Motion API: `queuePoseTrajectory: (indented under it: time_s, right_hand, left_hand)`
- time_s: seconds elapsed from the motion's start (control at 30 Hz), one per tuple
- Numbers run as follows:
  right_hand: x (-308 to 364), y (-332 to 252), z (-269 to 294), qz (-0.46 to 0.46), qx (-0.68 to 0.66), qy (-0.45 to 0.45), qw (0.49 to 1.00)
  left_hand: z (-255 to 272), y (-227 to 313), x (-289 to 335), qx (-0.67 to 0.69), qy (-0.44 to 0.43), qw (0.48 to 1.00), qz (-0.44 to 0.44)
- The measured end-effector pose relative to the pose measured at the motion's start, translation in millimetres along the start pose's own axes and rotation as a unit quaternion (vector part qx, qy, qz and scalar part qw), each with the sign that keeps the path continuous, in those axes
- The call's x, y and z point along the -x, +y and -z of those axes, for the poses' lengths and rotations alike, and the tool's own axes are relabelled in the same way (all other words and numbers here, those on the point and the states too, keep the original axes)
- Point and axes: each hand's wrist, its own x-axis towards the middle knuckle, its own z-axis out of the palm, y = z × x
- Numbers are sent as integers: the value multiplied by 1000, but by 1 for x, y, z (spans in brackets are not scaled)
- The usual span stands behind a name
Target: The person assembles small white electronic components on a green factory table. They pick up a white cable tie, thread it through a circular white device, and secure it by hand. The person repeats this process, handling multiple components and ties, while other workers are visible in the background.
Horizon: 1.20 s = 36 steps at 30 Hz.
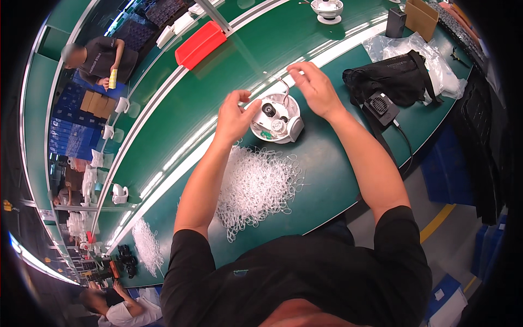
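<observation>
On the green bench in front of me sits a round white camera housing (295, 130), its inside showing a black lens, a small green part and a thin pale cable that arches up at the far edge. My left hand (235, 115) is at the housing's left side, thumb at its rim, fingers curled but apart. Beyond the right rim, my right hand (317, 91) hovers near the cable with fingers and thumb apart. I see nothing held in either hand. A large heap of thin white looped ties (253, 185) lies just nearer than the housing.
A black mesh bag (384, 79), a small fan-like black device (382, 108) with a cord, and clear plastic bags (444, 73) lie at right. Across the green conveyor belt (163, 128) is a red tray (200, 44). Other people work at far left and lower left.
</observation>
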Motion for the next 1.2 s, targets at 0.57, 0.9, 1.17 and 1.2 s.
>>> queuePoseTrajectory:
  time_s: [0.57,0.9,1.17,1.2]
  right_hand:
    - [4,55,-11,-62,118,-28,991]
    - [-5,103,-9,-53,52,-52,996]
    - [-3,105,17,-81,93,-66,990]
    - [-5,106,11,-84,96,-73,989]
  left_hand:
    - [71,-90,-56,444,164,836,277]
    - [130,-123,19,387,223,859,252]
    - [231,-88,218,90,279,937,191]
    - [234,-86,246,71,278,931,226]
